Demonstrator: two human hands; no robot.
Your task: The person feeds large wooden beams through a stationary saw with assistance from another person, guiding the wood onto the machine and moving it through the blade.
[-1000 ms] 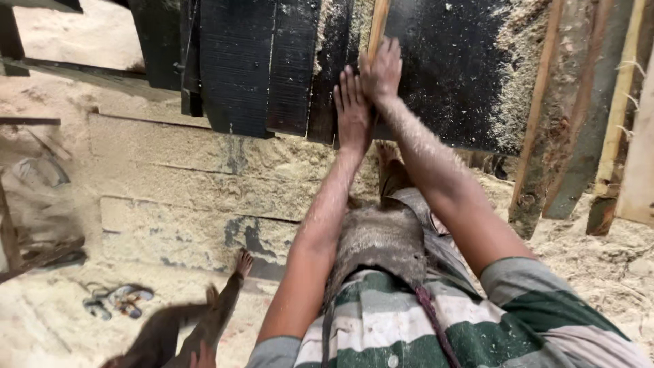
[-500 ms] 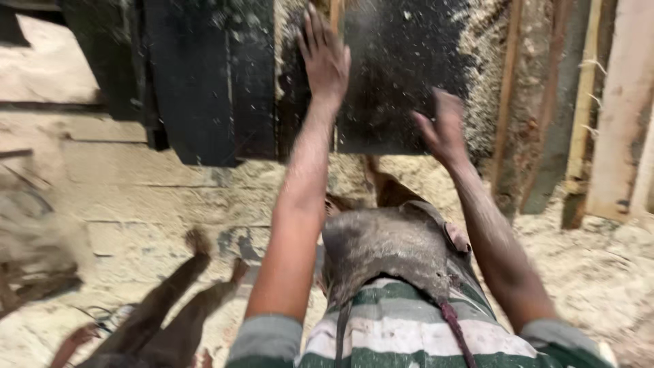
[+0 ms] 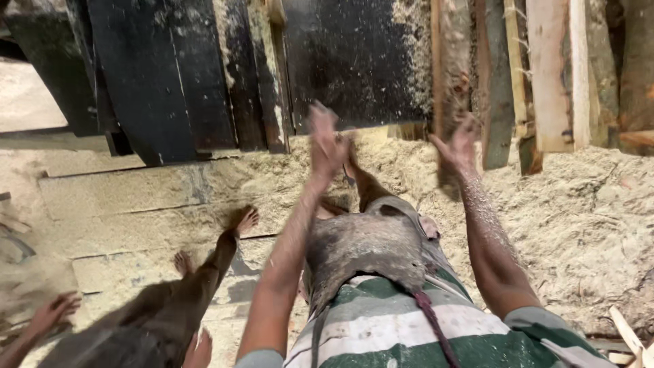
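My left hand (image 3: 325,142) is raised in front of a wide dark board (image 3: 354,61) that leans upright, fingers spread, blurred by motion. My right hand (image 3: 458,144) hovers, fingers apart, at the lower right corner of that board, next to a rough pale plank (image 3: 451,68). Neither hand holds anything, and I cannot tell whether they touch the board. Sawdust coats my right forearm and the board's right edge. My striped shirt (image 3: 422,327) and a dusty apron fill the bottom of the view.
More dark boards (image 3: 150,75) lean at the left, pale planks (image 3: 552,68) at the right. Sawdust (image 3: 586,218) is heaped on the ground. Another person's bare legs (image 3: 204,272) stand at my left, and a hand (image 3: 51,313) shows at the lower left.
Both hands have dropped from high on the dark board to its lower edge and have moved apart. The view has shifted, and the other person's legs have come further into sight.
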